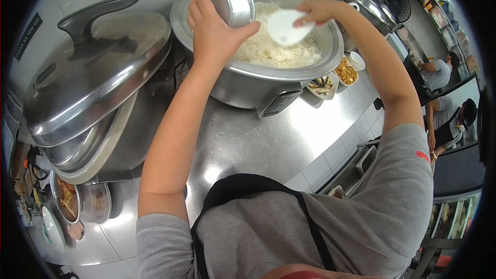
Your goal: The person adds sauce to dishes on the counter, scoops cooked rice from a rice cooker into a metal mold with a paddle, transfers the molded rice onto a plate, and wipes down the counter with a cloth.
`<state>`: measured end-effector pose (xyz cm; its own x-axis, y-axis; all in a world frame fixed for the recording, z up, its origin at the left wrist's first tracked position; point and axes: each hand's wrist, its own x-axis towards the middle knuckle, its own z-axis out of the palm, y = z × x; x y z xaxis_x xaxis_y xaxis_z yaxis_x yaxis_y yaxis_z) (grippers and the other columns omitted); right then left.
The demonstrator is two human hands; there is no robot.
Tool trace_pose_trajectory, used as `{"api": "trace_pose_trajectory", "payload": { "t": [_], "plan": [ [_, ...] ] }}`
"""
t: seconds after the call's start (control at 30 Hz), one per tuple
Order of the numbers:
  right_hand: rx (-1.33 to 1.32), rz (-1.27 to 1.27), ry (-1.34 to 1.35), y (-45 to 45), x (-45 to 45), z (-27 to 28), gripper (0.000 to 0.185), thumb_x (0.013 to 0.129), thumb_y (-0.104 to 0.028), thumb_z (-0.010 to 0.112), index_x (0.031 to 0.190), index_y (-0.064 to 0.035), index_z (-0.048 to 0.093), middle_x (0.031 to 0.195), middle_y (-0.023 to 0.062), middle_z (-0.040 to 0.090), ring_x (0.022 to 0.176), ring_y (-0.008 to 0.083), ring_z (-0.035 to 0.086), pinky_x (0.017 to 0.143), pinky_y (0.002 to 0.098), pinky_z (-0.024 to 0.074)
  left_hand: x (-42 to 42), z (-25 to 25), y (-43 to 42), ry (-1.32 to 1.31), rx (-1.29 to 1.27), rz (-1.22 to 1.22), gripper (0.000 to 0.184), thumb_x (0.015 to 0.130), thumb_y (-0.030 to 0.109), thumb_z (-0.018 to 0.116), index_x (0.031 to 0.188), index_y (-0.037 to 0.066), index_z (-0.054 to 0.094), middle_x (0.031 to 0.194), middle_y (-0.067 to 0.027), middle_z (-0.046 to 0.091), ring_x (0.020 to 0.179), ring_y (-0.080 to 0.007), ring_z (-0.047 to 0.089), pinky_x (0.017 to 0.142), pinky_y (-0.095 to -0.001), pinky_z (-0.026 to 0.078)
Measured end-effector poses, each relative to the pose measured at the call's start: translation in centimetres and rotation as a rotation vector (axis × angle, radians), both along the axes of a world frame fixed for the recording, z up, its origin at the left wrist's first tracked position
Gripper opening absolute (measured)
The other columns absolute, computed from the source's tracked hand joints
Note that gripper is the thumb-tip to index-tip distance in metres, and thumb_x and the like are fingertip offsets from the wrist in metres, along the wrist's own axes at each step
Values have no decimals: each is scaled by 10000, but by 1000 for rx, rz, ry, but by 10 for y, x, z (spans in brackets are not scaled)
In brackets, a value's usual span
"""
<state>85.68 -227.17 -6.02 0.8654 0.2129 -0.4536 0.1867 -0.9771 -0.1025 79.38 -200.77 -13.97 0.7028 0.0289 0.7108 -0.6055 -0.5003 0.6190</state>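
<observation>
My left hand point(214, 36) grips a small metal cup point(240, 6), tilted on its side over the near rim of a large rice cooker point(227, 85). White cooked rice point(294, 58) fills much of the cooker's pot. In my right hand point(318, 11) is a white rice paddle point(285, 28), slightly blurred, its broad blade above the rice and close to the cup. I cannot see into the cup, so its contents are hidden.
A second cooker point(121, 129) with its lid point(111, 72) tilted stands left. Small dishes of food point(323, 87) sit right of the rice cooker on the steel counter point(232, 139). Bowls point(67, 199) lie at the lower left. Two people point(449, 119) are at the far right.
</observation>
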Motion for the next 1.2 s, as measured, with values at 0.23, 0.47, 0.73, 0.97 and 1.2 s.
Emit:
{"api": "trace_pose_trajectory", "payload": {
  "t": [0.23,0.47,0.73,0.97,1.2],
  "plan": [
    [-134,224,-422,4,11,-73,581,706,-526,635,1096,-99,587,928,115,635,846,266,609,649,351,488,-2,0,-2,-20,8,9,1034,538,318,794,1321,-4,201,1290,-221,271,1197,-390,274,987,-454,299],
    [-314,74,-515,40,-3,-7,546,730,-560,579,1081,-142,589,1039,83,614,969,278,580,791,408,456,-3,1,0,-57,-28,37,1034,548,325,799,1314,-18,197,1288,-229,268,1211,-380,254,1007,-447,261],
    [-289,81,-367,82,7,-60,492,743,-548,580,1042,-161,620,1004,83,625,953,257,593,803,384,458,-2,-1,1,-86,-42,50,1034,545,311,805,1307,-25,194,1297,-228,257,1220,-374,240,1009,-448,254],
    [-227,57,-577,69,40,-25,504,739,-556,579,875,-79,663,792,70,653,785,249,633,696,365,483,-2,0,1,-70,-48,57,1030,544,309,801,1307,-24,195,1298,-224,265,1218,-376,240,1011,-451,254],
    [-213,-97,-315,20,44,-57,537,670,-545,652,699,-10,627,610,81,589,536,217,563,508,363,442,0,-1,3,-74,-28,64,1028,543,311,793,1312,-15,193,1305,-228,252,1208,-398,240,995,-459,280]
  ]
}}
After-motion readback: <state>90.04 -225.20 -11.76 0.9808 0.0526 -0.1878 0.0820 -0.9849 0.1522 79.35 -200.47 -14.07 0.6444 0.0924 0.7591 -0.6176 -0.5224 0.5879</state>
